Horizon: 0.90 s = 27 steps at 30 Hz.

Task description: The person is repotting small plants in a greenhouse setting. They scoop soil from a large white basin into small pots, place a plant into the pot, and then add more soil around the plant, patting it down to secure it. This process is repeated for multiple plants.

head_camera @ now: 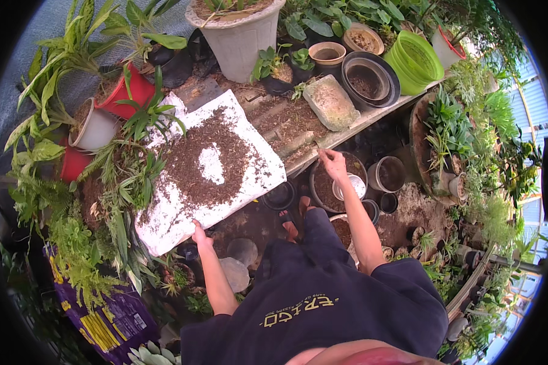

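A white sack [260, 157] lies on the potting bench, with dark soil [187, 159] spread over it around a bare white patch. My left hand [201, 236] is at the near edge of the sack, thumb on top, the other fingers hidden beneath. My right hand [334, 165] is raised by the bench's front edge, fingers bent together; whether something small is between them cannot be told. Below that hand stands a large round pot of soil [322, 182] with a small white pot [355, 186] in it.
A stone block [331, 103], nested dark pots [371, 80] and a lime-green pot [413, 61] stand along the bench. A big grey planter [239, 43] is at the back. Red pots [134, 93] with leafy plants lean at left. An empty pot [387, 174] stands on the floor.
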### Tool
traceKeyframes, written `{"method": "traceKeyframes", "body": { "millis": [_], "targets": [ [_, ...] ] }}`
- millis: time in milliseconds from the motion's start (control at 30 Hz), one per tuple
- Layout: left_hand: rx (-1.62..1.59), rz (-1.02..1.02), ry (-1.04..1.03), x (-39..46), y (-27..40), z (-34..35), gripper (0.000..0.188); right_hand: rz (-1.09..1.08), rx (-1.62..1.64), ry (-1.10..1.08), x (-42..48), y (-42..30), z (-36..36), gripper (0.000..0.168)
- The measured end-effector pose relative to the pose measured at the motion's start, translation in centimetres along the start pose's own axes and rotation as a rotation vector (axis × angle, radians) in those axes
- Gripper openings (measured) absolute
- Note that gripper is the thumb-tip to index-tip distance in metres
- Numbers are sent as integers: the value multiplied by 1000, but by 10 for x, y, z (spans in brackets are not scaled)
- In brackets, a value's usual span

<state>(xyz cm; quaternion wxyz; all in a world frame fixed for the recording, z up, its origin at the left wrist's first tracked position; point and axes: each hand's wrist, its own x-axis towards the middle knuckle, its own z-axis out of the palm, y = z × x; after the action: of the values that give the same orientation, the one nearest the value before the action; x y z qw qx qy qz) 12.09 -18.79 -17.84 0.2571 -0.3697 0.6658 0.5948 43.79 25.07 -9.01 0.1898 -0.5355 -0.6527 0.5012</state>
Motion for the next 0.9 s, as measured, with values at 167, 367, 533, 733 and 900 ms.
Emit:
{"method": "traceKeyframes", "body": {
  "millis": [167, 367, 533, 733, 900],
  "targets": [
    [-76, 19, -39, -6, -1, 0, 86, -289, -125, 187, 34, -75, -94, 32],
    [-62, 161, -31, -4, -5, -3, 88, -419, -223, 302, 128, -128, -175, 25],
    [110, 74, 182, -20, -10, -12, 89, -476, -371, 373, 213, -134, -219, 24],
    [-153, -59, 18, -69, -45, -40, 60, -199, -1035, 372, 276, -117, -239, 30],
    [12, -81, 27, -97, -82, -49, 56, -323, -1101, 280, 301, -82, -250, 23]
  ]
}}
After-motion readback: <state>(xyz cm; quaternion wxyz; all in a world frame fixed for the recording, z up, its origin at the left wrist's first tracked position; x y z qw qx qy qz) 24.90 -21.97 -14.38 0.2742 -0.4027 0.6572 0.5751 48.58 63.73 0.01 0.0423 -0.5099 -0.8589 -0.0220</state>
